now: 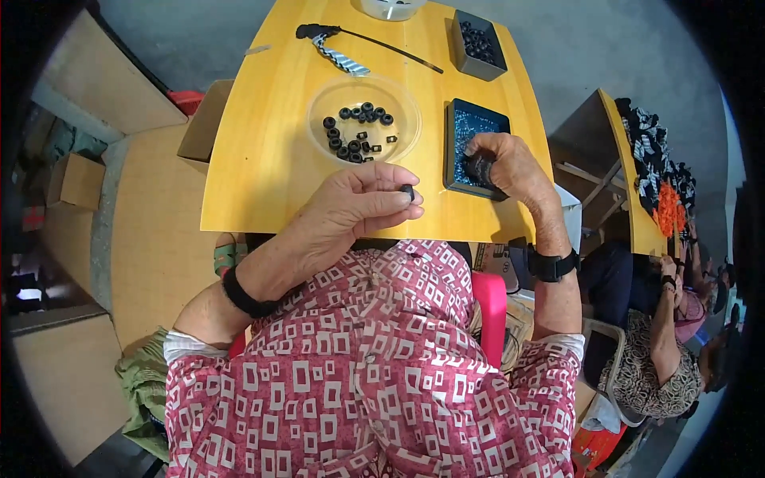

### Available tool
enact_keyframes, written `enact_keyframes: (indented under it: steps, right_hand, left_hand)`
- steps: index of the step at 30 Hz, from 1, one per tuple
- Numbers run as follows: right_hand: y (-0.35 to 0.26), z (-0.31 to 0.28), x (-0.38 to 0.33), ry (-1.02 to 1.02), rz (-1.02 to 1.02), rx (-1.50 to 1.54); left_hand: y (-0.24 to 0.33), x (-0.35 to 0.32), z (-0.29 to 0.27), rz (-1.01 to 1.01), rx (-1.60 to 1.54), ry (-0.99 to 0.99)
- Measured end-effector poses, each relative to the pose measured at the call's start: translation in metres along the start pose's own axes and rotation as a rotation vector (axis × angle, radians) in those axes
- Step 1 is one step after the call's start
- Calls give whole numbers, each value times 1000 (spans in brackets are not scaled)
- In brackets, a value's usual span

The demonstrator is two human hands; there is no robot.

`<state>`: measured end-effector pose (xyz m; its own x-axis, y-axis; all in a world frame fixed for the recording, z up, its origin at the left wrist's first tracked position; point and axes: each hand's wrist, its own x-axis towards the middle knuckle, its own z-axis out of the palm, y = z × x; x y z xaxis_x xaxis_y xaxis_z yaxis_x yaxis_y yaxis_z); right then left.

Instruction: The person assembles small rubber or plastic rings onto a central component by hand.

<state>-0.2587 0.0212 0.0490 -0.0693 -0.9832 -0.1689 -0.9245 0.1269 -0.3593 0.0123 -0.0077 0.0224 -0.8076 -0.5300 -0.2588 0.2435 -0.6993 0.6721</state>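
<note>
My left hand (362,203) pinches a small black ring part (409,192) between thumb and fingertips, just above the near edge of the yellow table (263,151). My right hand (506,163) rests in a dark rectangular tray (474,119) of tiny pieces, fingers curled around a black object that I cannot make out. A clear round dish (402,131) holding several black ring parts (355,127) sits just beyond my left hand.
A dark bin of black parts (478,44) stands at the far right of the table, a black cable tie (382,44) and a white bowl (390,8) at the far edge. Cardboard boxes (203,123) lie left. Another person (661,350) sits at right.
</note>
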Motion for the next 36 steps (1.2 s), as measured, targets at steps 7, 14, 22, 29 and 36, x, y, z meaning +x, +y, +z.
enact_keyframes:
  steps: [7, 14, 22, 29, 36]
  right_hand:
    - [3, 12, 6, 123, -129, 32]
    - [27, 1, 2, 202, -91, 68]
    - [32, 4, -1, 186, -47, 471]
    - [16, 7, -18, 197, -154, 823]
    - [-29, 10, -50, 216, -278, 958]
  left_hand:
    - [-2, 0, -1, -5, -8, 26]
    - [-3, 4, -3, -34, -23, 9]
    - [0, 3, 1, -35, 19, 23]
    - [-2, 10, 7, 13, 28, -12]
    - [-3, 12, 9, 13, -23, 9]
